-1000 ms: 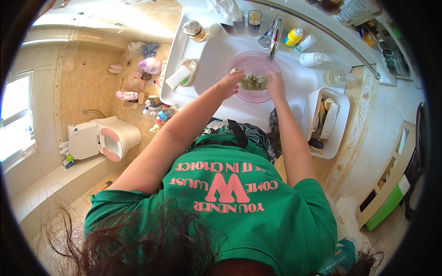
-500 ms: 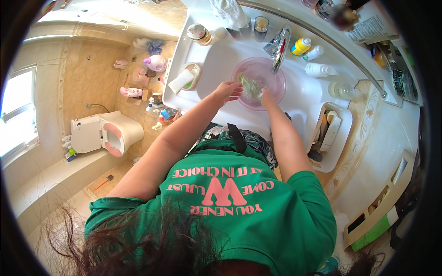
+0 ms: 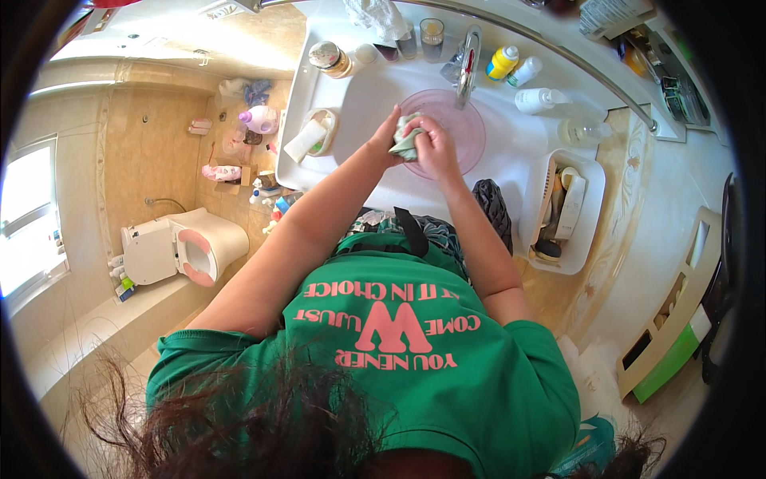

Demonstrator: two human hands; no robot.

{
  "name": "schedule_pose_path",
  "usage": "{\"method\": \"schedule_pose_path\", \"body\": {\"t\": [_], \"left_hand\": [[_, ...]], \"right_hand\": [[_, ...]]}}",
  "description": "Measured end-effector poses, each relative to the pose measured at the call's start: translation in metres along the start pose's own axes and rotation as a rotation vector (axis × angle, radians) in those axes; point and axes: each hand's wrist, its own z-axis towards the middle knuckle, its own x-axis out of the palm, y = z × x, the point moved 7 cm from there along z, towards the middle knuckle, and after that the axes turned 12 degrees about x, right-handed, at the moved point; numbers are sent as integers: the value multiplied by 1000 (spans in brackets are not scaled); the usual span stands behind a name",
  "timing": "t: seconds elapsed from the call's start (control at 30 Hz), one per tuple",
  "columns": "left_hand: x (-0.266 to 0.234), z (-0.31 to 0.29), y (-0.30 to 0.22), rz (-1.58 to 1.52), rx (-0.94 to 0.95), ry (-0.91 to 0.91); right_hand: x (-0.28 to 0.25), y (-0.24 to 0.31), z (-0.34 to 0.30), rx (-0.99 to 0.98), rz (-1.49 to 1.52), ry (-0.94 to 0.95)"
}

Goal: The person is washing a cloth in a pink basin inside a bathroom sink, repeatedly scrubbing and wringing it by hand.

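Note:
A bunched, pale green cloth [image 3: 407,145] is squeezed between my two hands over the left part of the pink basin [image 3: 476,152]. My left hand [image 3: 384,144] presses against the cloth's left side, its fingers partly hidden behind it. Curled fingers of my right hand [image 3: 436,148] grip the cloth from the right. The basin sits in the white sink [image 3: 363,120], under the chrome faucet [image 3: 468,68]. What lies in the basin is hard to make out.
Along the sink's back stand a glass [image 3: 432,40], a yellow bottle [image 3: 502,62] and a white pump bottle [image 3: 537,100]. A soap dish [image 3: 319,134] lies left. To the right is a white bin of brushes [image 3: 592,203]. A toilet [image 3: 187,247] stands at far left.
The cloth has come up out of the basin, bunched together. My right hand has moved left, out of the basin, meeting my left hand at the cloth. The view has shifted slightly.

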Motion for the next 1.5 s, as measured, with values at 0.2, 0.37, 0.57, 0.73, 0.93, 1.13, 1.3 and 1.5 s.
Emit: {"method": "schedule_pose_path", "body": {"t": [0.2,0.37,0.57,0.73,0.93,1.13,1.3,1.5], "left_hand": [[8,-2,-2,-67,94,243],[6,-9,-1,-86,110,267],[5,-11,1,-115,118,268],[0,-11,12,-180,151,135],[19,-32,1,159,275,-196],[8,-30,-16,342,318,-196],[-8,-24,4,511,208,-258],[-30,-30,-6,510,154,-213]], "right_hand": [[38,45,-31,-189,-242,-87],[39,46,-27,-238,-469,-249],[36,34,-17,-281,-532,-333],[22,12,-7,-150,-456,-359],[-33,-28,2,8,-574,-435],[-88,-83,0,131,-633,-474],[-82,-128,15,72,-731,-255],[-38,-178,5,245,-1340,187]]}}
